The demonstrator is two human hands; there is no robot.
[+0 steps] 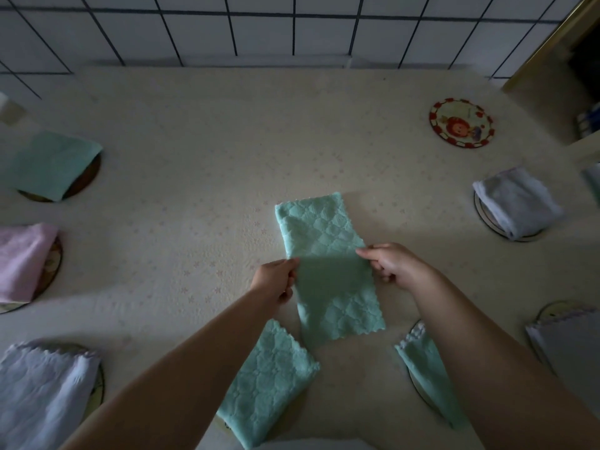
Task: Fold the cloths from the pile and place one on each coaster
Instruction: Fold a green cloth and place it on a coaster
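Head view: both hands pinch a long green cloth (328, 267) lying on the table (201, 151) between them, the left hand (276, 280) on its left edge, the right hand (393, 263) on its right. Beyond the right hand sits a bare red-rimmed coaster (461, 122); folded cloths cover the other coasters.

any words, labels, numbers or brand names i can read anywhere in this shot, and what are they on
No text can be read in this view.
The bare coaster at the far right shows a cartoon figure inside a red-patterned rim; any lettering on it is too small and blurred to read.
The green cloth gripped by the left hand and right hand shows only a quilted pattern, no label.
The tablecloth shows only faint flower marks.
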